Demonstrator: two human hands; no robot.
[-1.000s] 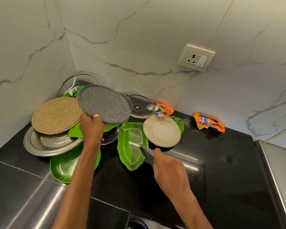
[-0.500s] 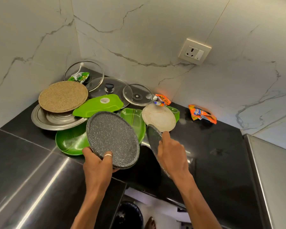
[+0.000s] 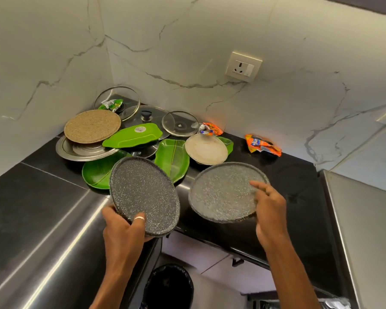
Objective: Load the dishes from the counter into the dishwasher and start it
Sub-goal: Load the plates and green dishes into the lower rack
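My left hand (image 3: 125, 228) grips the near rim of a dark speckled plate (image 3: 143, 192), held tilted above the counter's front edge. My right hand (image 3: 269, 210) holds a second grey speckled plate (image 3: 223, 192) by its right rim, face up, fingers over the top. Behind them on the black counter (image 3: 294, 181) lie green leaf-shaped plates (image 3: 172, 159), a cream plate (image 3: 205, 148), a steel plate (image 3: 83, 150) under a round woven mat (image 3: 91, 126), and glass lids (image 3: 179, 123). No dishwasher is in view.
Marble walls meet in a corner behind the pile. Orange snack wrappers (image 3: 262, 144) lie near the back wall under a wall socket (image 3: 243, 66). A steel surface (image 3: 366, 230) borders the right. A black bin (image 3: 169, 286) stands on the floor below the counter edge.
Both plates came toward me off the pile. The right hand's plate turned from edge-on to face up. The left hand's plate moved down to the counter's front edge.
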